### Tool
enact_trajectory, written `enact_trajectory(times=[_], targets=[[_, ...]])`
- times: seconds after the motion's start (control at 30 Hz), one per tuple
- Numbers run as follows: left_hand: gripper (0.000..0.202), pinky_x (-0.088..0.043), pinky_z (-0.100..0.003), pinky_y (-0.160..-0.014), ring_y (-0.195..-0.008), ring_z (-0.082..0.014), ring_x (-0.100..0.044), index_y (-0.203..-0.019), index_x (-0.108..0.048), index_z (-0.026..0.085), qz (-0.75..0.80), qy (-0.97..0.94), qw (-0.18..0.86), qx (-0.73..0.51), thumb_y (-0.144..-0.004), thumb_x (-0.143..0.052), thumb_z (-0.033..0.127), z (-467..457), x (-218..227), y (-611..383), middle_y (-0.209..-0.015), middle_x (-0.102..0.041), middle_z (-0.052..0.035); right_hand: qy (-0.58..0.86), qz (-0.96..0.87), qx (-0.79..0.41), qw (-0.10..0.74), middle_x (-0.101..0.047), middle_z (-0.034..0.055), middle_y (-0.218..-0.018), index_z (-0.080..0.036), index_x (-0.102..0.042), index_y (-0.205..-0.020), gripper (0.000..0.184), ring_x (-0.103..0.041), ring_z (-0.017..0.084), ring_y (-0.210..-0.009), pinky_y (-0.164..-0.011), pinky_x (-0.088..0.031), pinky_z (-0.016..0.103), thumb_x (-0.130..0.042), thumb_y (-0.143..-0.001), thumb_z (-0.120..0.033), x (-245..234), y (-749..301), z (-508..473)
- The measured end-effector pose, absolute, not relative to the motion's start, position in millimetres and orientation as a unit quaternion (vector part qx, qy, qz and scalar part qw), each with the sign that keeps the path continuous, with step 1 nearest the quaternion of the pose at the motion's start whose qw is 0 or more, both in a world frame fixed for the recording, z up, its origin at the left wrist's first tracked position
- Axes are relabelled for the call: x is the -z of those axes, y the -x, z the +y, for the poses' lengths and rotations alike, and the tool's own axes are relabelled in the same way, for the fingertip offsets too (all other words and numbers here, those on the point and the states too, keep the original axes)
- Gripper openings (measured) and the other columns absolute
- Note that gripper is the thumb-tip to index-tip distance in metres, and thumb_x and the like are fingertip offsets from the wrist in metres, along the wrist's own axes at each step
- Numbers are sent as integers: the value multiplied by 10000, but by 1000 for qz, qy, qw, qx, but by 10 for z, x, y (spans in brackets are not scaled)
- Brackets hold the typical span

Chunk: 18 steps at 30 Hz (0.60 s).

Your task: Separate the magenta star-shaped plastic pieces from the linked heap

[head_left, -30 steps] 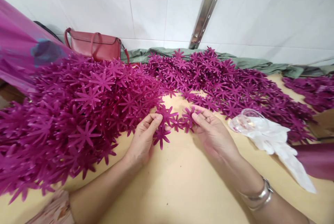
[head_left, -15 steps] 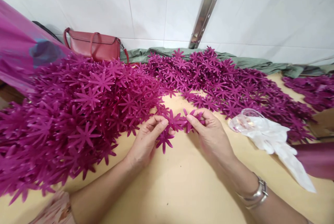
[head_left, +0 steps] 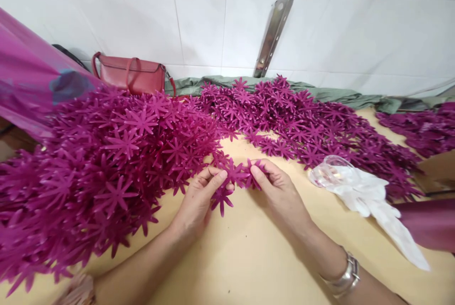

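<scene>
My left hand point(head_left: 199, 196) pinches a magenta flower-shaped piece point(head_left: 235, 173) with slim, spread petals between thumb and fingers. Another such piece point(head_left: 222, 199) hangs just below those fingertips. My right hand point(head_left: 279, 186) is closed on a similar magenta flower piece point(head_left: 253, 179), partly hidden behind its thumb. The held pieces touch or overlap between the two hands; whether they are joined I cannot make out. To the left of my left hand rises a large heap of the same magenta flower pieces point(head_left: 121, 193).
Darker flower pieces point(head_left: 313, 129) spread along the back of the tan table point(head_left: 234, 267). A clear plastic ring and white glove-like cloth point(head_left: 366, 191) lie at right. A red handbag point(head_left: 131, 75) and green cloth point(head_left: 192, 86) lie along the tiled wall, near a metal bracket point(head_left: 273, 37).
The view has tilted up slightly, so the background sits lower. My hands have come a little closer together, and the held flower pieces now overlap more.
</scene>
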<state>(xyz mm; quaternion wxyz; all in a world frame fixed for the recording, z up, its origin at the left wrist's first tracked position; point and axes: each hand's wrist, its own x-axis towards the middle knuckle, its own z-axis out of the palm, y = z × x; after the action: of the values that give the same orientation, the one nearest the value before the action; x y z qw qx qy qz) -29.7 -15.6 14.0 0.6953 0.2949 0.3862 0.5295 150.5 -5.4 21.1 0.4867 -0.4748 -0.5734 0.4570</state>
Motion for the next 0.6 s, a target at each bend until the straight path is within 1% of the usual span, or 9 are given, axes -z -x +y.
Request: enact_trajectory(times=[0.1,0.2,0.3,0.37,0.47,0.6], targets=[[321,-507,-152,-595,-633,-83,-630,-776,-639,172,384,-281,682,-555,-788,-865,400,-136,-150,302,-694,-704,16,483,-530,-480,505,-588,-13,-735,-212,-642,-783,298,-495,146,-688,-654,-403,277,-684,-945,-459,-187,-1529,-9],[314,-500,-147,-618,-632,-76,-630,-771,-638,174,380,-271,674,-573,-778,-874,381,-113,-146,303,-691,-703,27,487,-487,-501,525,-557,-22,-663,-210,-614,-693,376,-460,137,-628,-608,-387,276,-755,-874,-509,-180,-1561,20],[305,-499,-149,-629,-639,-79,-642,-769,-641,176,383,-264,676,-571,-769,-880,366,-103,-131,304,-688,-701,34,492,-486,-498,523,-527,-31,-624,-216,-585,-644,437,-446,134,-602,-596,-396,277,-801,-815,-556,-189,-1589,20],[300,-499,-150,-633,-643,-80,-645,-766,-643,176,382,-264,678,-570,-770,-880,360,-102,-123,304,-693,-702,35,490,-472,-512,524,-513,-38,-627,-224,-575,-666,433,-453,137,-605,-601,-411,274,-796,-819,-564,-185,-1597,7],[286,-494,-144,-627,-636,-74,-639,-771,-647,177,378,-267,680,-569,-785,-870,356,-107,-121,303,-695,-703,35,487,-440,-533,534,-522,-37,-679,-232,-569,-719,401,-467,140,-641,-632,-425,269,-747,-871,-557,-163,-1595,-14],[274,-514,-148,-645,-666,-83,-656,-781,-646,180,374,-271,693,-553,-803,-857,353,-132,-125,298,-709,-708,24,497,-459,-506,535,-466,-44,-650,-223,-522,-657,458,-417,133,-631,-630,-381,266,-694,-920,-557,-135,-1587,-18]])
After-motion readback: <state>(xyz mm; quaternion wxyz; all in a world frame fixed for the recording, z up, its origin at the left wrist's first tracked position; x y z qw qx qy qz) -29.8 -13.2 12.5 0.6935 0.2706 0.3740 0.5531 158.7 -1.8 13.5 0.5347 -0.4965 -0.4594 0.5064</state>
